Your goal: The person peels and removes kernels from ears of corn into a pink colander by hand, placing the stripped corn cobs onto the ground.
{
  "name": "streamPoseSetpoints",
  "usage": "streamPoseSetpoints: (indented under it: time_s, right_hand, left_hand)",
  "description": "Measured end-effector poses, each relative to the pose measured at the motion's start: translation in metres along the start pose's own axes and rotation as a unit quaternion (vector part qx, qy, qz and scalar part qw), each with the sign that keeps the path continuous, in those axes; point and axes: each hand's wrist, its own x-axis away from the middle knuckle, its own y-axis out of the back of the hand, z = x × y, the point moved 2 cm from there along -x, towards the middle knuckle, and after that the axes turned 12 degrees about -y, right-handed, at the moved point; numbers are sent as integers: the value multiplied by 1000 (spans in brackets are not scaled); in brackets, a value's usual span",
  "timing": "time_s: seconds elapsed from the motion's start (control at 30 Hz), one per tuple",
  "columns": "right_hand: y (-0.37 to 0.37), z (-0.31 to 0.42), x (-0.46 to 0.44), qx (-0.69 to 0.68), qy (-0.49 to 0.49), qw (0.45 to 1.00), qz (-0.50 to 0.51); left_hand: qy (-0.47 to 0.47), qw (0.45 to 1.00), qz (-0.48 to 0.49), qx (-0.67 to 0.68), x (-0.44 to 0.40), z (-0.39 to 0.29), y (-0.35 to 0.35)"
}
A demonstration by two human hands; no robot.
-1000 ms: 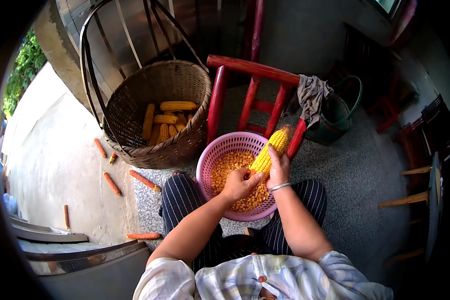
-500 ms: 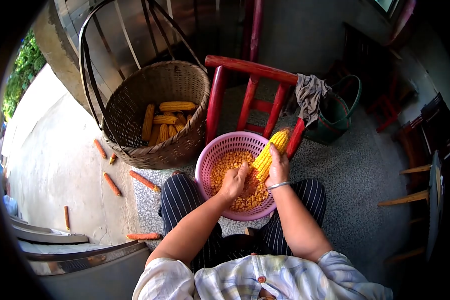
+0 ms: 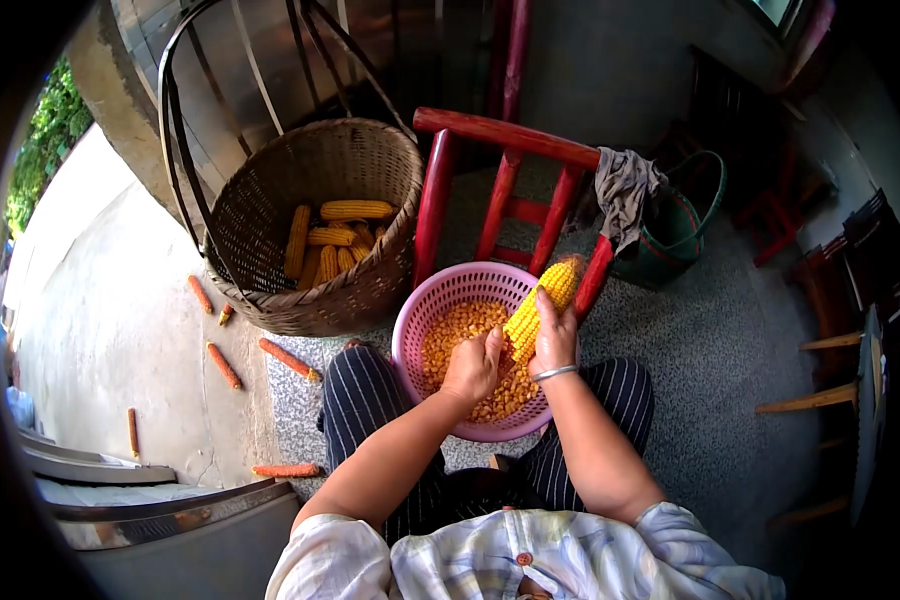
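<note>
A yellow ear of corn [image 3: 538, 312] slants over a pink perforated basket [image 3: 410, 325], its silky tip toward the upper right. My right hand [image 3: 556, 335], with a bangle at the wrist, is wrapped around the ear's right side. At the lower end, my left hand [image 3: 472, 366] is closed on the cob, thumb against the kernels, hiding most of that end. Loose corn kernels [image 3: 460, 335] cover the bottom of the pink basket, which sits between my knees.
A tall-handled woven basket [image 3: 310, 310] holding several ears of corn [image 3: 355, 210] stands at the front left. Ahead is a red wooden chair [image 3: 510, 137] with a grey cloth [image 3: 625, 195] over it; behind the cloth, a green basket [image 3: 660, 255]. Bare cobs [image 3: 288, 358] lie on the left floor.
My left hand has shifted slightly up and right along the ear, covering the reddish bare part that showed before. My right hand keeps its hold in nearly the same place.
</note>
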Motion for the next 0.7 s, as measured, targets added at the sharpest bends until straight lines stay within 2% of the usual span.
streamPoseSetpoints:
  time_s: [0.07, 0.13, 0.23, 0.3, 0.37, 0.47, 0.57, 0.6, 0.63, 0.7]
  right_hand:
    - [0, 0, 1, 5, 4, 1000, 2]
    - [4, -4, -2, 27, 18, 999, 8]
    - [2, -4, -1, 53, 22, 998, 13]
    - [2, -4, -1, 0, -22, 1000, 7]
    - [6, -4, -6, -6, -18, 1000, 24]
    - [5, -2, -5, -22, -6, 999, 23]
    - [5, -2, -4, 11, 3, 1000, 6]
    - [6, -2, -4, 42, 11, 999, 17]
    - [6, -4, -3, 42, 12, 999, 17]
    - [1, -6, 1, 54, 26, 998, 21]
  left_hand:
    - [4, 999, -15, 34, -1, 2, 0]
    - [37, 995, 80, 47, -2, -9, 6]
    - [75, 992, 72, 76, -2, 5, -5]
    - [70, 990, 59, 105, 0, 12, -7]
    - [72, 967, 71, 234, 0, 11, -7]
    - [104, 950, 76, 284, 1, 9, -5]
    - [110, 947, 93, 287, 0, 12, -3]
    - [99, 967, 111, 207, -2, 13, -4]
    - [98, 967, 111, 207, -3, 18, -9]
    - [42, 996, 77, 23, -4, 23, -13]
